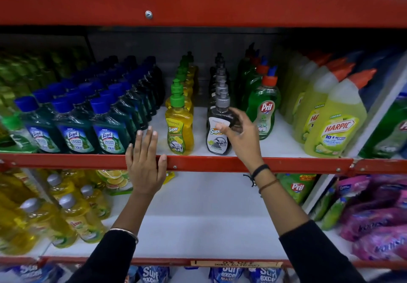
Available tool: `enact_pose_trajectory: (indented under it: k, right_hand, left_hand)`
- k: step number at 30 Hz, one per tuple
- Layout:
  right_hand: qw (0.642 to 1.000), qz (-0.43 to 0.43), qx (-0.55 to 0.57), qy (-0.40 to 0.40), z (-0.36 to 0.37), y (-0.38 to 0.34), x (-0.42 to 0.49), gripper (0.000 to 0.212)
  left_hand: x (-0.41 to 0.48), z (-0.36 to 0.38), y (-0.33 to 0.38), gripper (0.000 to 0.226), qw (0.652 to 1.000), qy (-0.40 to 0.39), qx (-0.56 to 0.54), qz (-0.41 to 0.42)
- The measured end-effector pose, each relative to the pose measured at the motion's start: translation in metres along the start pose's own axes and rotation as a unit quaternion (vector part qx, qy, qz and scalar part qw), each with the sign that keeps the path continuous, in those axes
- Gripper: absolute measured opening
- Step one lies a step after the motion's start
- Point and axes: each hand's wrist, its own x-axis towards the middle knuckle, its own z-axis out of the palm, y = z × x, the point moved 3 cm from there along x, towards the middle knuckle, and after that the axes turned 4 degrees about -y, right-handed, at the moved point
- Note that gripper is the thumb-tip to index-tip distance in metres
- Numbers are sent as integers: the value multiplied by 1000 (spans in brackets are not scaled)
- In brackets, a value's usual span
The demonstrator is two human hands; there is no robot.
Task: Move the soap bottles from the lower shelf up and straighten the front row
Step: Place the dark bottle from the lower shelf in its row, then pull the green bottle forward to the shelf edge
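Observation:
On the middle shelf (286,164) a row of yellow soap bottles with green caps runs back from its front bottle (179,128). Beside it runs a row of dark grey soap bottles with grey caps, led by the front grey bottle (217,142). My right hand (242,137) curls around that front grey bottle's right side, thumb on its label. My left hand (143,163) lies flat with fingers spread on the shelf's red front edge, left of the yellow row, holding nothing. The lower shelf (198,216) shows bare white board in its middle.
Blue-capped Lizol bottles (74,133) fill the middle shelf's left side; green Pril bottles (264,111) and Harpic bottles (334,128) stand on the right. On the lower shelf, yellow bottles (72,212) sit at the left, Pril pouches (297,187) and pink pouches (378,216) at the right.

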Motion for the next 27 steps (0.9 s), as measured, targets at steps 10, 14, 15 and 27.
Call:
enact_pose_trajectory:
  k: [10, 14, 15, 27]
  right_hand:
    - [972, -94, -60, 209, -86, -9, -48, 23]
    - [905, -126, -119, 387, -158, -5, -63, 18]
    - [887, -123, -131, 426, -177, 0, -63, 18]
    - [885, 117, -208, 400, -302, 54, -38, 89]
  left_hand:
    - [34, 3, 100, 57, 991, 69, -13, 110]
    - [51, 14, 109, 59, 996, 51, 5, 73]
    - [52, 16, 109, 59, 997, 43, 11, 66]
    - [51, 21, 108, 60, 997, 45, 28, 63]
